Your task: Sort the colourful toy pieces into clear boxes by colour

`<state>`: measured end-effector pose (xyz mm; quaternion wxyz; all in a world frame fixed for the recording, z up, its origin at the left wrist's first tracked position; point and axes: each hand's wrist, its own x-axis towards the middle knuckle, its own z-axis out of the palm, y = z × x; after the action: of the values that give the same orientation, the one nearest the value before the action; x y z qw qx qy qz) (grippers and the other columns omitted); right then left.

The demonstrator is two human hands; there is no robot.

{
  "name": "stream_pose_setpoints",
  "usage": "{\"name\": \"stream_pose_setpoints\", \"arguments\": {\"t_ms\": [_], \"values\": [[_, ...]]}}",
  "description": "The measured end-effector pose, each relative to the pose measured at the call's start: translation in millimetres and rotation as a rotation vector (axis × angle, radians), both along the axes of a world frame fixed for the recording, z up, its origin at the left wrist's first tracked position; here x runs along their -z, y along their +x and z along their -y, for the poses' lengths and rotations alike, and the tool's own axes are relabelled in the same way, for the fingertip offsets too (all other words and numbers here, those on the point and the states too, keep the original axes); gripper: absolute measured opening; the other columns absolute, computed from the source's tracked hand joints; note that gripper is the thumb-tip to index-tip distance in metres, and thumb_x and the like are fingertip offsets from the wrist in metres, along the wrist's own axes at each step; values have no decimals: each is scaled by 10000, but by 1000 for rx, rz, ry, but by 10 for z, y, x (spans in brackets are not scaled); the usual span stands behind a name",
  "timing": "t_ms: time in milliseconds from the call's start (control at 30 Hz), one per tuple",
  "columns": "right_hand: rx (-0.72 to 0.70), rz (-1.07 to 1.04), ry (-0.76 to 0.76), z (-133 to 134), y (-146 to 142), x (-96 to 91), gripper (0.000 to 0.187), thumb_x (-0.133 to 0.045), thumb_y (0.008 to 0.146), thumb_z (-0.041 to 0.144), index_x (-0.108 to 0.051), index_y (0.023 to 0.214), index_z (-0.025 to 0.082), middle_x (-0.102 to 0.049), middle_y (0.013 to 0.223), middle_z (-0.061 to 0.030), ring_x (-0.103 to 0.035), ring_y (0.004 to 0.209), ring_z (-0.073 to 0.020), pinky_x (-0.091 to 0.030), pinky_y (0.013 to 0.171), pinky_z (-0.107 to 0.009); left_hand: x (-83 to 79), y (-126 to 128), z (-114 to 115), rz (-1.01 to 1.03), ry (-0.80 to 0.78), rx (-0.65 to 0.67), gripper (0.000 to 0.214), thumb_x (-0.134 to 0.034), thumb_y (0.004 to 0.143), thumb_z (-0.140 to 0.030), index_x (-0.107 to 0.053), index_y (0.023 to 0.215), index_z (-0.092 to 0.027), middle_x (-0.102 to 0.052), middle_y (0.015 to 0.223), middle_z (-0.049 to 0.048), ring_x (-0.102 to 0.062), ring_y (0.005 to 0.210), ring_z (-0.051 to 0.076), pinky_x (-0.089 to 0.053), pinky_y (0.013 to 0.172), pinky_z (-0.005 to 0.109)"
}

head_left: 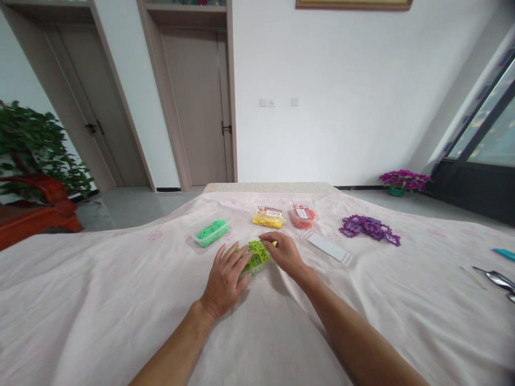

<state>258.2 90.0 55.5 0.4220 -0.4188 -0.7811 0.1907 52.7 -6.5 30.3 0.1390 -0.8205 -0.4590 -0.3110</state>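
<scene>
A clear plastic box [253, 271] filled with lime-green openwork plastic pieces [259, 256] sits on the cloth in front of me. My left hand [226, 276] lies around its left end, fingers spread over the pieces and thumb along the near side. At the box's far right corner, my right hand [284, 252] is closed in a pinch on a lime-green plastic piece, mostly hidden by the fingers. Beyond my right wrist lies a clear lid [328, 249] with a whitish label.
Beyond are an open box of green pieces [211, 232], a labelled yellow box [268, 217] and a labelled orange box [303, 215]. Purple linked pieces [368, 228] lie to the right. Spoons [500, 280] rest at the right edge on the wrinkled tablecloth [120, 300].
</scene>
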Motion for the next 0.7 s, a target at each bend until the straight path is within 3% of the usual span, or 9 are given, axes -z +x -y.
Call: {"name": "stream_pose_setpoints", "arguments": {"t_ms": [100,200,333,433,567,633,700], "values": [[147,42,50,-149,126,74,251,-549,836,181,-735,995,236,-751,1023,-25,-674,970,-196,-514,903,-346,-10,24,-15,19,-20,18,306,-526,928,-284,-650,1207,-260,-635,1306,64,-491,1307,282,-286,1146,551],[274,120,47,-301,307,164,301,-518,839,156,-723,1048,228,-734,1088,-37,-652,1028,-210,-490,952,-368,-42,59,-21,60,-9,13,194,-544,910,-260,-696,1029,-245,-686,1153,59,-567,1192,260,-298,1137,553],[270,322,10,-384,479,301,393,-531,839,170,-670,1205,202,-665,1258,-68,-585,1166,-239,-413,1047,-384,-96,122,-6,79,8,-38,119,-553,893,-243,-672,889,-227,-672,950,44,-607,1028,229,-325,1120,546],[208,459,-15,-341,495,378,500,-581,832,238,-591,1330,197,-569,1394,-91,-491,1288,-258,-358,1087,-383,-110,141,10,67,40,-45,132,-567,871,-242,-670,947,-209,-654,1071,84,-581,1098,250,-342,1114,538],[160,564,-29,-263,457,376,434,-589,856,311,-623,1282,241,-572,1391,-71,-503,1267,-248,-354,1060,-358,-90,122,4,-11,72,-21,405,-559,880,-261,-584,1280,-201,-523,1405,129,-410,1354,314,-297,1139,570],[185,585,-22,-245,442,344,345,-571,879,324,-661,1202,244,-630,1304,-68,-553,1193,-235,-374,1012,-335,-72,115,-13,-28,50,-7,379,-542,901,-268,-595,1273,-220,-569,1368,103,-425,1347,304,-294,1142,568],[223,605,-14,-236,433,316,253,-550,900,320,-690,1089,227,-684,1169,-72,-599,1086,-223,-399,940,-316,-55,117,-33,-4,26,-12,265,-533,911,-264,-662,1140,-230,-642,1251,79,-493,1281,285,-309,1136,557]]}}
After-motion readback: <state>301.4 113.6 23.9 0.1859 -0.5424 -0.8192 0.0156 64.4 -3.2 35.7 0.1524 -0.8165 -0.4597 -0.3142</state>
